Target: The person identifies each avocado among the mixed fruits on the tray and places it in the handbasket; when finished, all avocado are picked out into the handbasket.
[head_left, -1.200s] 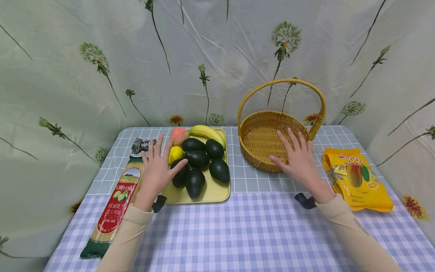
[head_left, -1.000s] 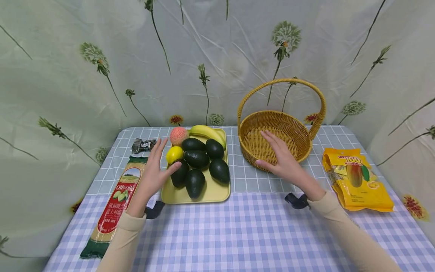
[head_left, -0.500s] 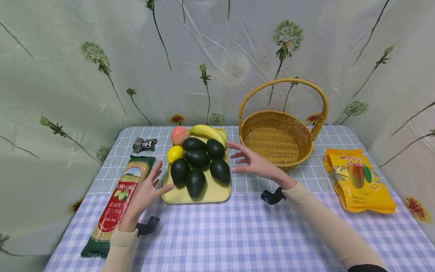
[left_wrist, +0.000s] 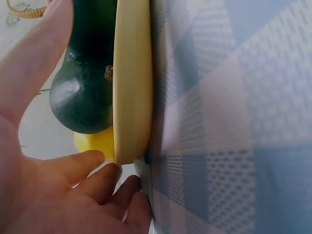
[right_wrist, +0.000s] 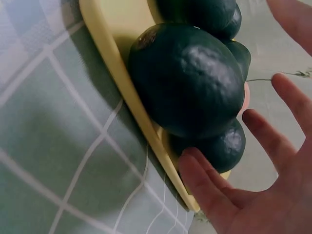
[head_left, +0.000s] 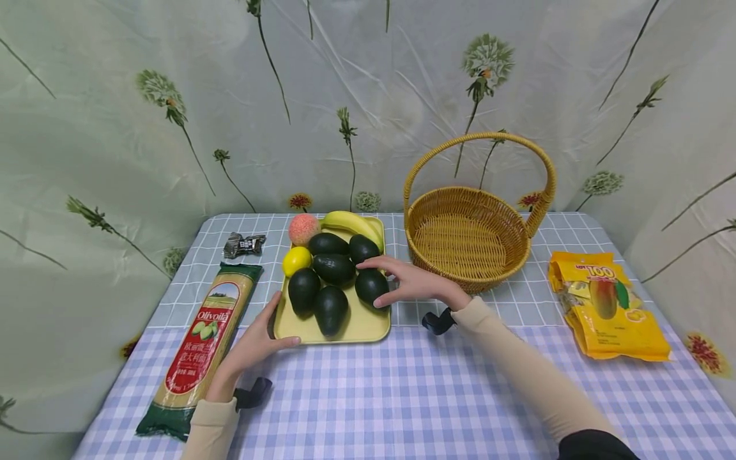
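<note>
My left hand (head_left: 253, 345) is at the front left corner of a yellow tray (head_left: 363, 327), fingers along its left side and thumb at the front. In the left wrist view the fingertips are close to the tray's wall (left_wrist: 131, 92); firm contact is hard to tell. My right hand (head_left: 411, 281) reaches over the tray's right edge, around the rightmost avocado (head_left: 368, 289). In the right wrist view its fingers are spread around that avocado (right_wrist: 190, 78), not closed on it. Several more dark avocados, a lemon (head_left: 296, 261), a peach (head_left: 304, 229) and bananas (head_left: 353, 223) lie on the tray.
A wicker basket (head_left: 460, 246) with a tall handle stands behind the right hand. At the far right lies a yellow mango candy bag (head_left: 609, 306). A spaghetti packet (head_left: 201, 348) and a small black wrapped item (head_left: 244, 245) lie on the left.
My right hand has moved left from in front of the basket to the right avocado. My left hand has come down and nearer me, to the tray's corner.
</note>
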A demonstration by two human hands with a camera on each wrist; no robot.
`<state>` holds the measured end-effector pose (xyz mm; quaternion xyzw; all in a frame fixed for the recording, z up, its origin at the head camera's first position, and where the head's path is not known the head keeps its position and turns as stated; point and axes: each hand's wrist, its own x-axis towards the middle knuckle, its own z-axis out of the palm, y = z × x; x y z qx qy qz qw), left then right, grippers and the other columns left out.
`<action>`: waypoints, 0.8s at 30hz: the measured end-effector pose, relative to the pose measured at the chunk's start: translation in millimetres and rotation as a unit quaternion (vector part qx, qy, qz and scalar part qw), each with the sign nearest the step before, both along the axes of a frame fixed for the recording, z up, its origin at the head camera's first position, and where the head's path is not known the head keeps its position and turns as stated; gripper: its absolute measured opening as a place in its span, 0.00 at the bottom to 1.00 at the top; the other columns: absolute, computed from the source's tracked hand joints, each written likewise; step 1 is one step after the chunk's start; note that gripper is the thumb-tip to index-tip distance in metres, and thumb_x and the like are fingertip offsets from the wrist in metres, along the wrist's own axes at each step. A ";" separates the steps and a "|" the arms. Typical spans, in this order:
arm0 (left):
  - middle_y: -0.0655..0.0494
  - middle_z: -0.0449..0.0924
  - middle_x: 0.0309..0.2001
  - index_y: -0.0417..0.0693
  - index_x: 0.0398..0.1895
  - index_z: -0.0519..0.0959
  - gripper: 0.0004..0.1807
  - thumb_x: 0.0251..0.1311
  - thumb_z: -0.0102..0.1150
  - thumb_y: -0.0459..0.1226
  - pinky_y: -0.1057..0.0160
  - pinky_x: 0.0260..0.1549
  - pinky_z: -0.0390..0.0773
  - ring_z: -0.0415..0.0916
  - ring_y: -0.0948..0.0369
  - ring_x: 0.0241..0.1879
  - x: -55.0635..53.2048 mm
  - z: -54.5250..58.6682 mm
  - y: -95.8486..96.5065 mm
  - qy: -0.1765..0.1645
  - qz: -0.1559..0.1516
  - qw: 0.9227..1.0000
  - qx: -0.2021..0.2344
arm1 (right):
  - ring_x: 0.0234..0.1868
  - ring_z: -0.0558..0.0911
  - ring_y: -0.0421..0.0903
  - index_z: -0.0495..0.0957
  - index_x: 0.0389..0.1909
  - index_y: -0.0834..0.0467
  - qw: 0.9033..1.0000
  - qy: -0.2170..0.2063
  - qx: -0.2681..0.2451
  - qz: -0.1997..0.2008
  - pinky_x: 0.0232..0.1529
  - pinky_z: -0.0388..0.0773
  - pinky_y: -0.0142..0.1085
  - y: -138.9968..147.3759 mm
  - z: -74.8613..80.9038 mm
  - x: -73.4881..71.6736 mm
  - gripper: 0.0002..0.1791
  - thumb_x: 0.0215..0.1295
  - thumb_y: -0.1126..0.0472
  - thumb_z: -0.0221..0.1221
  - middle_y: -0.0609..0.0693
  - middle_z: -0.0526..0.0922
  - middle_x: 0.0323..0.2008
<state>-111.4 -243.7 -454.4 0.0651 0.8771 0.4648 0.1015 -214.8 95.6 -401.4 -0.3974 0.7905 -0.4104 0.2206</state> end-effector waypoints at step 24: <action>0.32 0.42 0.72 0.33 0.74 0.41 0.64 0.43 0.76 0.43 0.37 0.63 0.45 0.42 0.37 0.68 -0.4 -4.6 2.2 -0.013 0.018 0.999 -0.036 | 0.62 0.67 0.53 0.73 0.59 0.56 0.998 0.055 0.002 -0.030 0.54 0.71 0.45 -11.6 -5.5 3.0 0.29 0.55 0.61 0.68 0.55 0.65 0.64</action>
